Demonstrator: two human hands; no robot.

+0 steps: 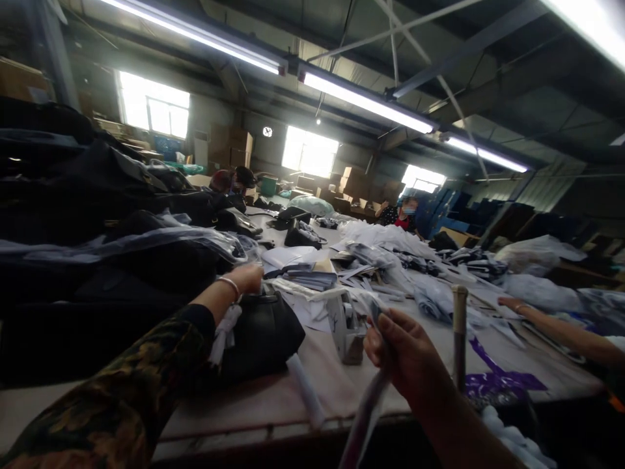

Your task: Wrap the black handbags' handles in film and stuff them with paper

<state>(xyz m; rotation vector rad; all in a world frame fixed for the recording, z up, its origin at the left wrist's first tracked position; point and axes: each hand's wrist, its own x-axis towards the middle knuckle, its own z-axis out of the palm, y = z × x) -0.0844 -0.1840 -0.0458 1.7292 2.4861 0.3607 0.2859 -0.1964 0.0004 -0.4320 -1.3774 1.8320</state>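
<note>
My left hand (248, 277) reaches forward over a black bag (263, 335) on the table and rests at the edge of a stack of black goods in clear plastic (146, 247); whether it grips anything is not visible. A bracelet circles its wrist. My right hand (407, 355) is held up near the table's front edge, its fingers pinched on a thin clear plastic strip or sleeve (366, 410) that hangs down from it. A tape dispenser (347, 329) stands just left of that hand.
The long table (332, 384) carries paper stacks (305, 267), crumpled plastic bags (434, 293) and dark goods. An upright rod (459, 339) stands right of my hand. Another person's forearm (561, 332) lies at the right; two people work at the far end.
</note>
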